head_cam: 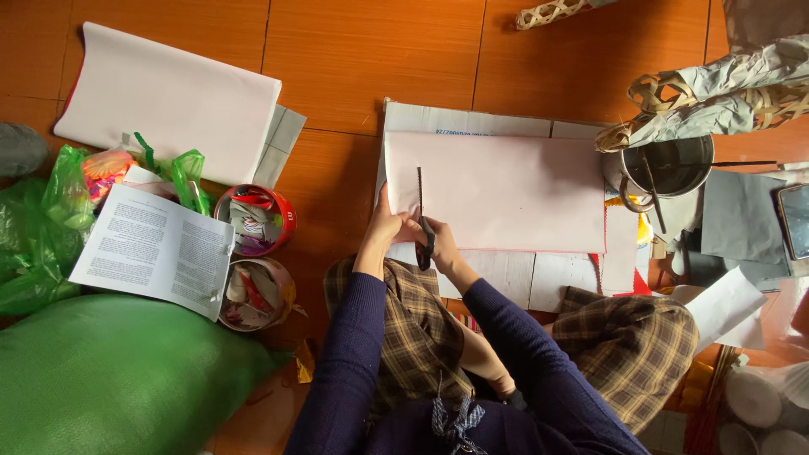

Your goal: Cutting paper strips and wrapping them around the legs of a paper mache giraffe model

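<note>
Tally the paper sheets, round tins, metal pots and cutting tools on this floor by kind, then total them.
Large pale paper sheets: 2, one lying at the left and one under the left hand and right hand
Round tins: 2
Metal pot: 1
Serrated blade: 1
Total: 6

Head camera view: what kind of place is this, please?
Probably a home craft corner on a tiled floor: pink paper sheet being cut with a serrated blade, round tins of scraps, woven bamboo pieces.
</note>
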